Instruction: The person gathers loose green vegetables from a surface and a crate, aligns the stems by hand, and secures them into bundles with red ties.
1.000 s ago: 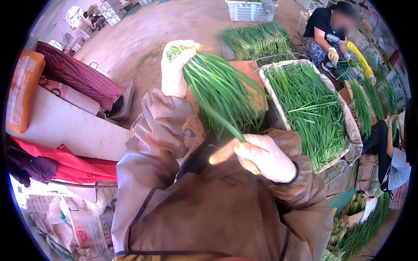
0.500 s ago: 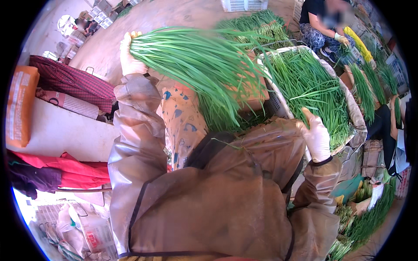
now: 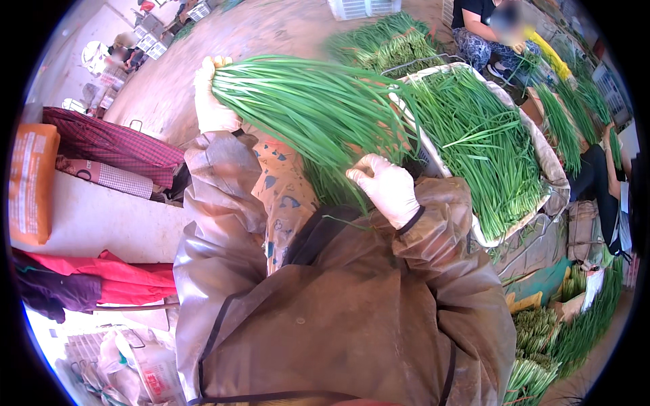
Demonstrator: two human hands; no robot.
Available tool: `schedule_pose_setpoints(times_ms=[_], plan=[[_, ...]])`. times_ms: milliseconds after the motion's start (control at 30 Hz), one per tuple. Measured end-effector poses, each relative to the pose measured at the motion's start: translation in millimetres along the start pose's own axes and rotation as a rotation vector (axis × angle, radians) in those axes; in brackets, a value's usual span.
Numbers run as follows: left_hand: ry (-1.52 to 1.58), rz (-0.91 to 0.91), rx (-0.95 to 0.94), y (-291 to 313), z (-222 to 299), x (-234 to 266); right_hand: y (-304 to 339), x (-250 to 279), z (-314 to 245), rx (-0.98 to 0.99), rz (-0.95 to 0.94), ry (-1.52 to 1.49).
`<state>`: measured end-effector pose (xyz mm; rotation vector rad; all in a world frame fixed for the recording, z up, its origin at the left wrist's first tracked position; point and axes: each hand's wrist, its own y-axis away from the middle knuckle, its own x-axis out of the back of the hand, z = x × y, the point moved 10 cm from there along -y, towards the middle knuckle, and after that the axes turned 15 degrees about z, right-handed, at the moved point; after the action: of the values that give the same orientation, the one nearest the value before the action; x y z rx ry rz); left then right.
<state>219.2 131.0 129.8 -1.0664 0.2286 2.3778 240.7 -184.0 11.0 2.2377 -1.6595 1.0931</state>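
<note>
My gloved left hand [image 3: 214, 101] is closed round the stem ends of a large bunch of garlic chives [image 3: 305, 101], raised over my lap. The long green leaves fan out to the right and droop at the tips. At the lower edge of those tips is my gloved right hand [image 3: 387, 186], thumb and fingers pinched together; whether a leaf is between them I cannot make out. More chives lie below the bunch, partly hidden by it. Just right of my hands stands a white crate [image 3: 484, 238] with a pale cloth liner, filled with loose chives [image 3: 474, 135].
Tied chive bundles [image 3: 399, 51] lie on the floor beyond the crate. A co-worker [image 3: 474, 34] crouches at the far right beside more chives. More bundles [image 3: 542, 338] lie at lower right. To my left are an orange bag [image 3: 32, 183] and red cloth [image 3: 128, 277].
My right hand has moved left from the crate to the hanging leaf tips, and its fingers have closed. The left hand still holds the bunch, and the view has shifted slightly.
</note>
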Motion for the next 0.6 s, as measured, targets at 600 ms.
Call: schedule_pose_setpoints(times_ms=[600], plan=[[-0.022,0.026,0.016,17.8,-12.4,0.1,-3.5,-2.8,19.3,0.058,0.100,-0.008]])
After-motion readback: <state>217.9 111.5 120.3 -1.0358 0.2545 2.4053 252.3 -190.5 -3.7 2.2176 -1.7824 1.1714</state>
